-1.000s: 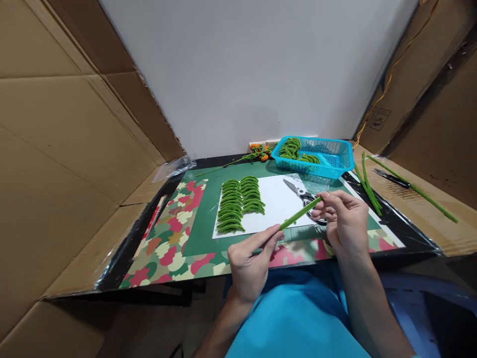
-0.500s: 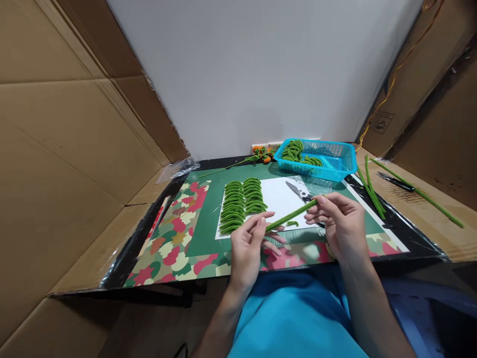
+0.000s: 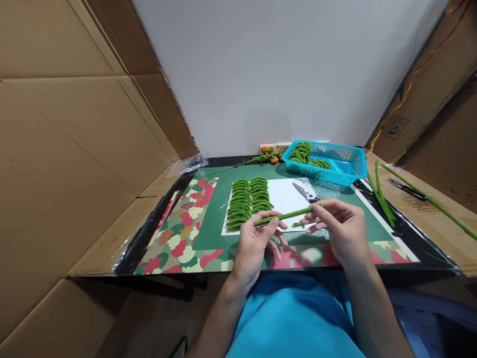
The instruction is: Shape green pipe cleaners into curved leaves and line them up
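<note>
A bundle of green fuzzy pipe cleaners (image 3: 292,214) spans my two hands above the table. My left hand (image 3: 257,238) pinches its left end between thumb and fingers, the other fingers spread below. Thumb and fingertips of my right hand (image 3: 341,223) close on the right end. Behind them, two columns of bent green pipe-cleaner pieces (image 3: 239,205) lie on a white sheet (image 3: 280,191). Scissors (image 3: 306,194) rest on that sheet, their handles partly hidden by my right hand. A short green scrap (image 3: 298,224) lies just beyond the bundle.
A blue plastic basket (image 3: 352,179) with bent green pieces stands at the back right. Orange flowers on a green stem (image 3: 274,155) lie beside it. Long green stems (image 3: 382,199) and a black-handled tool (image 3: 408,190) are at the right. Cardboard walls (image 3: 112,134) flank the table.
The bundle has turned nearer to level, its left end now extending past my left fingers. My left hand has slid inward along it. The whole view has shifted slightly.
</note>
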`<state>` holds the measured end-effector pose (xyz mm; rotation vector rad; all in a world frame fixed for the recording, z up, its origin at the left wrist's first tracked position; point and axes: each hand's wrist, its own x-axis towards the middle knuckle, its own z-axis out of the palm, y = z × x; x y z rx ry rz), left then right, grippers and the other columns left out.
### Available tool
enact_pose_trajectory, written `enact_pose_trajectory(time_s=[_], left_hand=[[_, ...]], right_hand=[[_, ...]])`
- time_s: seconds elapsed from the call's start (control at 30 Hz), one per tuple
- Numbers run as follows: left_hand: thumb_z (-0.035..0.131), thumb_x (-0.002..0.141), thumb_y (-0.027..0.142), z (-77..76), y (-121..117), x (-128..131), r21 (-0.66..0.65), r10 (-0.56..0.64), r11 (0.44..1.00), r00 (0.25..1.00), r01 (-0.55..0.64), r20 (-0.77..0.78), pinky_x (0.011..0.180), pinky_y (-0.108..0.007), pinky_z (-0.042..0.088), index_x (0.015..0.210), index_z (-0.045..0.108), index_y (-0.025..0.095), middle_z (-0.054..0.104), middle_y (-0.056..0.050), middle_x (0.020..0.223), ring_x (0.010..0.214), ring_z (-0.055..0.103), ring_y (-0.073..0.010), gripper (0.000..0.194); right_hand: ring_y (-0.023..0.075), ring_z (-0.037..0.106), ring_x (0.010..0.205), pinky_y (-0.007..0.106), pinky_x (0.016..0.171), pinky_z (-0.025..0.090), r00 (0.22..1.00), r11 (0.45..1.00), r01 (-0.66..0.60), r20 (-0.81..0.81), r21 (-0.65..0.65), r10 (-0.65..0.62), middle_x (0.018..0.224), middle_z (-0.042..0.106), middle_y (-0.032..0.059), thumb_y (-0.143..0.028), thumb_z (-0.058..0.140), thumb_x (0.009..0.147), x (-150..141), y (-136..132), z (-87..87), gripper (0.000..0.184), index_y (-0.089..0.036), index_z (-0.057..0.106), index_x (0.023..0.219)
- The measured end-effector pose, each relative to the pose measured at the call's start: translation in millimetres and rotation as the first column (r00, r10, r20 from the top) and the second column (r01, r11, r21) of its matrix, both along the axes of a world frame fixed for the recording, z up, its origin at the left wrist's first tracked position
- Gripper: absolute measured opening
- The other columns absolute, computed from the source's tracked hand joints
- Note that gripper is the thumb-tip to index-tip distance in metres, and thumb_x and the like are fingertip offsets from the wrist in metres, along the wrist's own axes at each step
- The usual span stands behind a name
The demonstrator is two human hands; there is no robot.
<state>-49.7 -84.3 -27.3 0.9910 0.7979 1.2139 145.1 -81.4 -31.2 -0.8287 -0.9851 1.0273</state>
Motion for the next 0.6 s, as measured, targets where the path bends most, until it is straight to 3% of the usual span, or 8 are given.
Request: enact_pose_trajectory(time_s=[0.13, 0.4, 0.5, 0.6], left_hand=[[0.085, 0.089, 0.040, -3.2, 0.9, 0.8, 0.016, 0.006, 1.000, 1.000, -0.006, -0.030, 0.036, -0.021, 0.055, 0.102, 0.069, 0.015, 0.078, -0.006, 0.086, 0.059, 0.074, -0.0174, 0.033], [0.081, 0.092, 0.043, -6.2, 1.9, 0.8, 0.041, 0.001, 0.999, 0.999, 0.001, -0.049, 0.037, -0.020, 0.054, 0.095, 0.063, 0.016, 0.081, -0.009, 0.086, 0.058, 0.078, -0.0208, 0.033], [0.081, 0.093, 0.044, -6.2, 2.9, 1.1, 0.047, -0.018, 0.999, 0.998, 0.021, -0.068, 0.037, -0.020, 0.054, 0.094, 0.062, 0.015, 0.081, -0.010, 0.085, 0.058, 0.078, -0.0212, 0.034], [0.080, 0.093, 0.046, -5.6, 3.2, 1.4, 0.053, -0.038, 0.998, 0.997, 0.042, -0.070, 0.037, -0.020, 0.054, 0.091, 0.060, 0.016, 0.080, -0.009, 0.082, 0.057, 0.077, -0.0205, 0.036]], right_hand=[[0.0217, 0.080, 0.062, 0.026, 0.052, 0.067, 0.999, 1.000, 0.015, 0.044, 0.025, -0.016, 0.073, 0.080, 0.0054, -0.032, 0.087, 0.088, 2.1, -1.2, 1.0, 0.016, -0.018, 0.082, 0.090], [0.0198, 0.076, 0.055, 0.028, 0.055, 0.067, 0.946, 0.984, -0.166, 0.292, 0.069, 0.139, 0.066, 0.077, 0.0044, -0.031, 0.079, 0.095, 15.8, -5.3, 10.7, 0.015, -0.018, 0.077, 0.087], [0.0207, 0.079, 0.071, 0.029, 0.063, 0.066, 0.860, 0.976, -0.127, 0.509, 0.178, 0.019, 0.086, 0.081, 0.0064, -0.024, 0.076, 0.096, 25.5, -9.7, 15.0, 0.007, -0.020, 0.078, 0.101], [0.0238, 0.077, 0.097, 0.034, 0.079, 0.065, 0.709, 0.919, -0.190, 0.696, 0.345, -0.115, 0.110, 0.078, 0.0091, -0.014, 0.072, 0.096, 32.3, -12.9, 18.7, 0.018, -0.022, 0.078, 0.111]])
